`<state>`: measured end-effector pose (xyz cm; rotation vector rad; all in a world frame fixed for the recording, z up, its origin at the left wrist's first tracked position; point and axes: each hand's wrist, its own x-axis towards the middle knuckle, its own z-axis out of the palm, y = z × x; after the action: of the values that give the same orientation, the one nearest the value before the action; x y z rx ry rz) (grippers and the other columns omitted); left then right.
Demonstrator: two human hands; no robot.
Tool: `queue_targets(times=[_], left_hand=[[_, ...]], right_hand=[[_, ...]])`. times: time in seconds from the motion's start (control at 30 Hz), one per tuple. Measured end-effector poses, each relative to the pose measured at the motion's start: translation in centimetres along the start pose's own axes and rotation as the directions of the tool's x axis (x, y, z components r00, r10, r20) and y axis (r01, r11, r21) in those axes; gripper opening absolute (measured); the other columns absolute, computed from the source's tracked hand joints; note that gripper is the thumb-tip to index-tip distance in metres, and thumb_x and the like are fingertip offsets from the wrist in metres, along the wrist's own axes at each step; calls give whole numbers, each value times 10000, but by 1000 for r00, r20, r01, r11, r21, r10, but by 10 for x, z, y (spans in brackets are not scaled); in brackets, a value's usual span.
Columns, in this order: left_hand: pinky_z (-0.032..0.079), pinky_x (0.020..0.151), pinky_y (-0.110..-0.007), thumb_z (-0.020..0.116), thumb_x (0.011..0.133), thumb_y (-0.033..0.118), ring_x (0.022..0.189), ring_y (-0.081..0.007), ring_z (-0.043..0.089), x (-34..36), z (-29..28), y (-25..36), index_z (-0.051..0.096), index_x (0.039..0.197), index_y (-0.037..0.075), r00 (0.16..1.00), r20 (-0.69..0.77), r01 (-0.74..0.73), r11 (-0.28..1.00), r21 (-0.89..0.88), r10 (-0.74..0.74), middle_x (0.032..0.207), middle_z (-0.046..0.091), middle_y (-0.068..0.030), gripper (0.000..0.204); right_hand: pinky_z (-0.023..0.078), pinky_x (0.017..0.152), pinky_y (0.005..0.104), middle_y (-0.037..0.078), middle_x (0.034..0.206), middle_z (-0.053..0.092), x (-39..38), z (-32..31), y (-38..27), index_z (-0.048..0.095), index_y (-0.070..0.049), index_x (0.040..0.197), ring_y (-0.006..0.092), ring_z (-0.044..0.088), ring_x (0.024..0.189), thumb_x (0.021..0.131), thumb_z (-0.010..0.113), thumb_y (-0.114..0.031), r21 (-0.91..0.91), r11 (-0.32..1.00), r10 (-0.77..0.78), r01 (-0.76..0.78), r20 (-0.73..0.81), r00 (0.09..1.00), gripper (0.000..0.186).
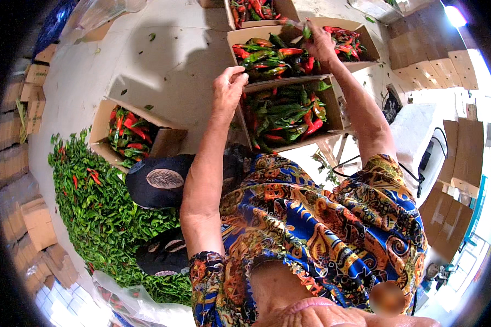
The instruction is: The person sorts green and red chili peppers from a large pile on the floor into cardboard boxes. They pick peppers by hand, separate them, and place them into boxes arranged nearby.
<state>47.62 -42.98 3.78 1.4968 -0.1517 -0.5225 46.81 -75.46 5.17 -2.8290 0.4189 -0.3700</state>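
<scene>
My left hand (229, 87) is closed at the left wall of the middle cardboard box (232, 39), fingertips beside the peppers. This box holds long green and red peppers (267, 57). Over its right end my right hand (321, 44) pinches a green pepper (307, 31); slight blur softens the fingers. Nearer to me stands another open box (337, 111), filled with mostly green peppers (281, 111) and a few red ones. Under my right wrist, a box (370, 46) to the right holds mainly red peppers (345, 42).
A box (99, 128) of red and green peppers stands at left. Behind it spreads a large heap of green peppers (109, 218), beside dark cloth with pale leaf prints (158, 182). Cardboard boxes (38, 220) line the left; more cardboard (431, 54) stands at right. Another pepper box (264, 23) is farthest.
</scene>
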Motion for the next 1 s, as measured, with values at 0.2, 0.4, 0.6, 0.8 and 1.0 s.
queue_targets(times=[0.2, 0.4, 0.6, 0.8, 1.0], left_hand=[[511, 758, -304, 616, 848, 149, 848, -160, 638, -45, -23, 71, 625, 1019, 35, 949, -70, -301, 948, 104, 309, 914, 674, -97, 206], [498, 727, -254, 596, 876, 131, 823, -156, 637, -153, -158, 166, 632, 1071, 86, 711, -563, -438, 892, 114, 422, 966, 666, -52, 203], [476, 849, -341, 653, 845, 270, 985, -189, 572, -220, -245, 64, 588, 1127, 56, 381, -924, -211, 971, -112, -24, 1082, 611, -73, 360], [387, 949, -325, 618, 855, 406, 1146, -257, 499, -225, -236, -37, 458, 1297, 27, 752, -525, 268, 543, 796, 398, 1204, 555, -139, 604], [443, 828, -388, 649, 829, 341, 935, -244, 550, -217, -221, -40, 504, 1252, 57, 808, -535, 256, 672, 695, 247, 1035, 584, -109, 530]], right_hand=[[387, 981, 447, 167, 1353, 419, -12, -2, -56, 450, -107, 1284, 397, 401, 1220, 781, 658, -235, -289, 947, -82, 142, 209, 974, 559], [466, 853, 382, 183, 1098, 592, -17, -11, -214, 597, -43, 1071, 357, 573, 1019, 789, 643, -93, 463, 753, -546, 468, 42, 837, 291], [491, 727, 317, 146, 987, 637, -17, 85, -315, 577, -33, 1123, 219, 632, 857, 859, 628, -342, 686, 715, -586, 133, 484, 650, 409], [521, 728, 410, 210, 1007, 643, -28, 131, -397, 602, -17, 1089, 310, 644, 909, 861, 508, -536, 463, 869, -470, 173, 668, 577, 574], [534, 597, 441, 179, 776, 648, -24, 159, -359, 663, -22, 781, 326, 658, 731, 832, 500, -173, 238, 367, -808, 899, 561, 181, 229]])
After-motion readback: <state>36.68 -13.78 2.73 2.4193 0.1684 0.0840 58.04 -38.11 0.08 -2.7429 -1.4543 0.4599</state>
